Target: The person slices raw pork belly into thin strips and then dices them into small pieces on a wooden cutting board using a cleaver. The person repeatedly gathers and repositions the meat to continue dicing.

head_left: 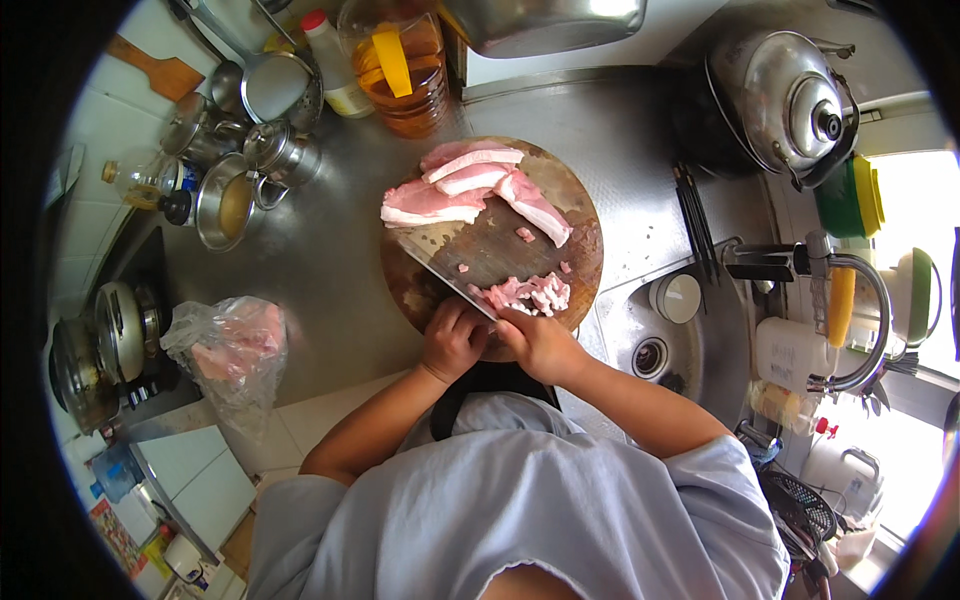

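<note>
My right hand (pixel 541 346) grips a kitchen knife (pixel 444 275), its blade slanting up and left across the near part of a round wooden chopping board (pixel 577 217). Just left of the blade, my left hand (pixel 452 341) rests at the board's near edge with its fingers curled. What lies under those fingers is hidden. Small cut pieces of raw meat (pixel 551 292) form a pile beyond the blade, to its right. Several larger slices of raw meat with pale fat, one of them a long slice (pixel 534 208), lie across the far side of the board. A few scraps sit between.
A plastic bag of raw meat (pixel 236 341) lies on the steel counter (pixel 322 300) at left. At right, a sink (pixel 694 352) holds a white bowl (pixel 677 298) beneath a faucet (pixel 877 300). An oil jug (pixel 412 97), metal pots (pixel 281 154) and a kettle (pixel 795 105) stand farther back.
</note>
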`<state>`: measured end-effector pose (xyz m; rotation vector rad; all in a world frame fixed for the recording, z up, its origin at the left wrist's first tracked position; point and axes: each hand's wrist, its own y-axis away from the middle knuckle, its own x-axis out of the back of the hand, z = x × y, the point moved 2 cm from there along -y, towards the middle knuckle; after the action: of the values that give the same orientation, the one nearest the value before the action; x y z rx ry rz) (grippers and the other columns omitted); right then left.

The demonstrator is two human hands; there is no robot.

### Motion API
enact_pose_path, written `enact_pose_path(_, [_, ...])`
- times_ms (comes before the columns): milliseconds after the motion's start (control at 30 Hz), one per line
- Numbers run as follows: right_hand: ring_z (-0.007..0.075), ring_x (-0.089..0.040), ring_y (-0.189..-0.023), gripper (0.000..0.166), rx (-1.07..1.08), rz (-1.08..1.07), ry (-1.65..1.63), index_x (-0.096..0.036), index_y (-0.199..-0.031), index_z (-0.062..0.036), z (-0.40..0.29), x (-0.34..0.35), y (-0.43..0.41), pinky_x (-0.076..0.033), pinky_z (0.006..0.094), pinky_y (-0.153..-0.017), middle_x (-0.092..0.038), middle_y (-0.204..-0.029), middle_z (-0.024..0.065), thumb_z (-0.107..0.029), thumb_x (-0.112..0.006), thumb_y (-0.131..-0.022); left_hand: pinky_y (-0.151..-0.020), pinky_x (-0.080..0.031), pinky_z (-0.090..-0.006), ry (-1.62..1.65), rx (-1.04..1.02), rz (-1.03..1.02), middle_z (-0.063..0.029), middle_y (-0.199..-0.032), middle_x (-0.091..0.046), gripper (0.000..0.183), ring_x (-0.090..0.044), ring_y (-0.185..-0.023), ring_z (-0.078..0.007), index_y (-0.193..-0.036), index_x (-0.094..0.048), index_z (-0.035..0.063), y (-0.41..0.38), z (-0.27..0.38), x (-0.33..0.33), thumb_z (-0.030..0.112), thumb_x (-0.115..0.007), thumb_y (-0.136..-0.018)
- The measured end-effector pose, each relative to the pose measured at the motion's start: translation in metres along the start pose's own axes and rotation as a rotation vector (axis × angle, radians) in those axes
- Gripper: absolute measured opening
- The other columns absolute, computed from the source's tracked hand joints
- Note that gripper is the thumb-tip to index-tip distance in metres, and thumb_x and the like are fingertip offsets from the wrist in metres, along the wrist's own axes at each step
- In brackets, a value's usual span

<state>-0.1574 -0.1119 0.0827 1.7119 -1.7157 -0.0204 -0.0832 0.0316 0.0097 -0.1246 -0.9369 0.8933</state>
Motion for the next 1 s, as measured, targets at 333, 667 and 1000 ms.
enact_pose_path(333, [0.0410,-0.061,-0.086,0.040,-0.003,0.005,0.137,-0.062,-0.111,-0.0131,0.008,0.021,0.002,-0.049,0.0484,-0.076,-0.065,-0.088,0.0218,-0.043,-0.042,-0.094,-0.082,-0.048,-0.0420,0.010,0.029,-0.030,-0.0145,-0.101,-0.059,0.025,-0.057,-0.092,-0.0354,-0.097,-0.063,0.0049,0.003,-0.001,-0.001,0.008,-0.066,-0.072])
enact_pose_path(667, [0.0433,-0.061,-0.076,0.039,-0.030,-0.026,0.131,-0.057,-0.114,-0.0073,-0.006,0.018,0.046,-0.050,0.0496,-0.069,-0.063,-0.079,0.0243,-0.039,-0.045,-0.094,-0.085,-0.047,-0.0425,-0.021,0.020,-0.009,-0.0130,-0.107,-0.059,0.034,-0.056,-0.097,-0.0334,-0.109,-0.061,0.0029,0.005,0.003,0.009,0.010,-0.067,-0.075])
enact_pose_path(1000, [0.0422,-0.062,-0.080,0.041,-0.025,-0.018,0.103,-0.056,-0.114,-0.0079,0.006,0.005,0.028,-0.050,0.0498,-0.072,-0.064,-0.082,0.0236,-0.042,-0.043,-0.094,-0.091,-0.047,-0.0435,0.027,0.077,-0.105,-0.0160,-0.119,-0.058,0.033,-0.056,-0.105,-0.0363,-0.107,-0.064,0.0057,0.015,-0.010,-0.001,0.007,-0.063,-0.074])
